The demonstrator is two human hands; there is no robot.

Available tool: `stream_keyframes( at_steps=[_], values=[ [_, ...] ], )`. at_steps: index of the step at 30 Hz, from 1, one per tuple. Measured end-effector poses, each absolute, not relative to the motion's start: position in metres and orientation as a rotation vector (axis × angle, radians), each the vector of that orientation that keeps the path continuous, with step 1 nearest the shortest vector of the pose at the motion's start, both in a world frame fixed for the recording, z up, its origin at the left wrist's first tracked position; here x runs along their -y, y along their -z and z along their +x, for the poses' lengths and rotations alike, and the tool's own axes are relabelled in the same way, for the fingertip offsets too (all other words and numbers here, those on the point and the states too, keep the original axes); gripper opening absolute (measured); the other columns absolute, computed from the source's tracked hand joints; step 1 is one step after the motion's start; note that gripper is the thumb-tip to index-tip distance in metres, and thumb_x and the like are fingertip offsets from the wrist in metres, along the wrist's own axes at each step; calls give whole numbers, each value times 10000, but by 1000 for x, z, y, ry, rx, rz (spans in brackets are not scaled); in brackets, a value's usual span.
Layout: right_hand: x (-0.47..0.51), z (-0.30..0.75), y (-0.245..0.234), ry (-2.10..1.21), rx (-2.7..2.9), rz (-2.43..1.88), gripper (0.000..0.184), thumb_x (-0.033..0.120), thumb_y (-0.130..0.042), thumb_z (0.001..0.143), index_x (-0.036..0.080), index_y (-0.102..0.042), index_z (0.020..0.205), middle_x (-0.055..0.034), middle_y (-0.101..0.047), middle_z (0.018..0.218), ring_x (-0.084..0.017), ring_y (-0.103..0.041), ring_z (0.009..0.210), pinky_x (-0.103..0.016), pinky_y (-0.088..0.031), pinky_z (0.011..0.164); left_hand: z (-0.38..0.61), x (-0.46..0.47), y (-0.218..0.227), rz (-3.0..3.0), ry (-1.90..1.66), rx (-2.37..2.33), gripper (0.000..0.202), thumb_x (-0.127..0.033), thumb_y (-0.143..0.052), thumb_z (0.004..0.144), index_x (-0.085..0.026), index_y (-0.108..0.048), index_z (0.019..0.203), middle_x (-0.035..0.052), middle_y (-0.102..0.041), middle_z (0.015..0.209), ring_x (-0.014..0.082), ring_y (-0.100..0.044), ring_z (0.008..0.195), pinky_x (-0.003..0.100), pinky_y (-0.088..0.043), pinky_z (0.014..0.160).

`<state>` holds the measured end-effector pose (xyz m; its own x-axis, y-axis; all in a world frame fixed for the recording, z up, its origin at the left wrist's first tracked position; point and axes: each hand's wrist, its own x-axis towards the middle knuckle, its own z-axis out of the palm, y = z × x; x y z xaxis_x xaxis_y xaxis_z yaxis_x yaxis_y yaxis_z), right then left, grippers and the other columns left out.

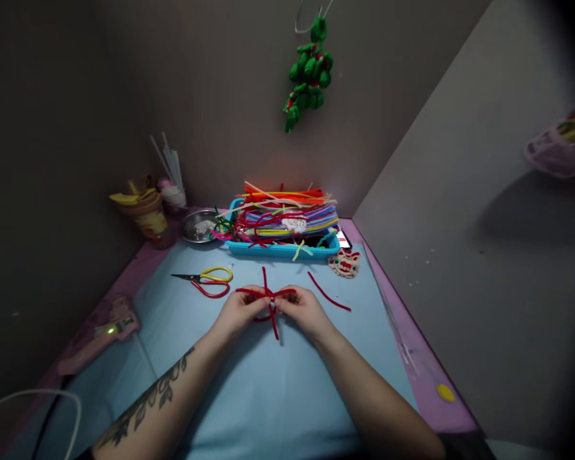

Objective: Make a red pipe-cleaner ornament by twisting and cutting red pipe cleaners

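Red pipe cleaners cross each other in a star-like shape, held up above the light blue cloth. My left hand pinches them near the crossing from the left. From the right, my right hand pinches the same crossing, its thumb almost meeting the left one. A small whitish spot shows at the centre, too small to name. One loose red pipe cleaner lies on the cloth right of my right hand. Scissors with one yellow and one red handle lie to the left, blades apart.
Behind my hands stands a blue tray heaped with coloured pipe cleaners. A metal bowl of small white pieces and a pot are at back left. A pink glue gun lies left. Green ornaments hang above.
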<state>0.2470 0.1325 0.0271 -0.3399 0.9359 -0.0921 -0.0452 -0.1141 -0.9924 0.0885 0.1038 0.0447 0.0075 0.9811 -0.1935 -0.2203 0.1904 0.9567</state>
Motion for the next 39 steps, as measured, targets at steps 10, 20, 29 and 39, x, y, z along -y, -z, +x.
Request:
stream_keyframes(
  at_steps=[10,20,29,39],
  values=[
    [-134,247,-25,-1480,1487,-1062,201,358,-704,723,165,-713,777,-32,-708,734,-180,-628,708,-315,-474,721,91,-105,-38,874,-1215,-1144,259,-290,-772,599,-159,-585,721,-23,-607,593,107,-513,533,231,-350,533],
    [-134,242,-24,-1685,1193,-1062,254,324,-782,595,154,-659,737,18,-632,571,-124,-557,519,-261,-452,557,92,-106,-33,944,-1139,-1158,438,-323,-796,598,-194,-445,828,-6,-663,558,181,-658,558,227,-395,543],
    [-139,242,-22,-1560,1219,-1125,161,294,-682,657,150,-615,686,31,-563,561,-99,-475,518,-232,-364,523,91,-101,-40,853,-1081,-1008,447,-280,-781,623,-164,-493,945,55,-722,726,137,-627,587,246,-444,599],
    [-138,246,-26,-1482,1431,-1083,120,278,-603,732,161,-597,706,30,-562,639,-118,-504,631,-245,-398,640,71,-105,-48,1949,-1112,-1498,226,-286,-608,803,-210,-690,999,86,-699,1043,249,-590,1032,415,-412,933]
  ],
)
